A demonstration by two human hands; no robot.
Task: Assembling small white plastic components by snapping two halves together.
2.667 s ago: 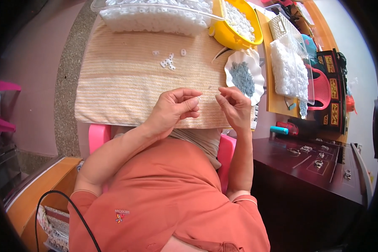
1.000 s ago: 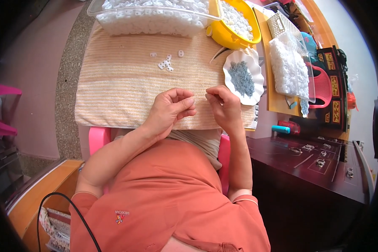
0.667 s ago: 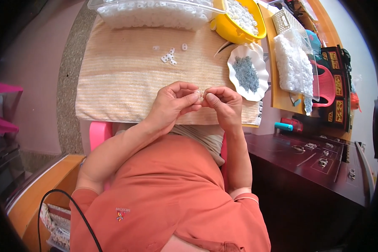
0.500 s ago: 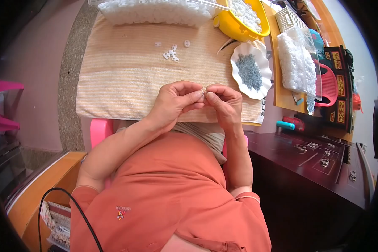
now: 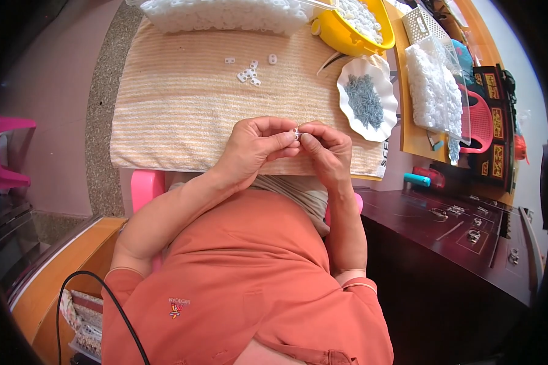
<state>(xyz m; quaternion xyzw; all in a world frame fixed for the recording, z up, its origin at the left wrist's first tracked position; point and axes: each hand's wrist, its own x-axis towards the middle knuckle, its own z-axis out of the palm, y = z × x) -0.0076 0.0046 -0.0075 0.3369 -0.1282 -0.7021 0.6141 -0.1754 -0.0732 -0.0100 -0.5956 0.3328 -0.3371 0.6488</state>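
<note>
We see both hands pinched together on one tiny white plastic piece [image 5: 296,132], left hand [image 5: 254,148] and right hand [image 5: 326,149] meeting fingertip to fingertip over the near edge of the striped beige towel [image 5: 182,109], equally near it, its long axis too small to tell.

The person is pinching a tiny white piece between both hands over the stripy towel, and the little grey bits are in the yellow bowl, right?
Nearly. The head view shows the left hand and right hand pinching the tiny white piece over the stripy towel. But the grey bits lie on the white scalloped plate; the yellow bowl holds white pieces.
</note>
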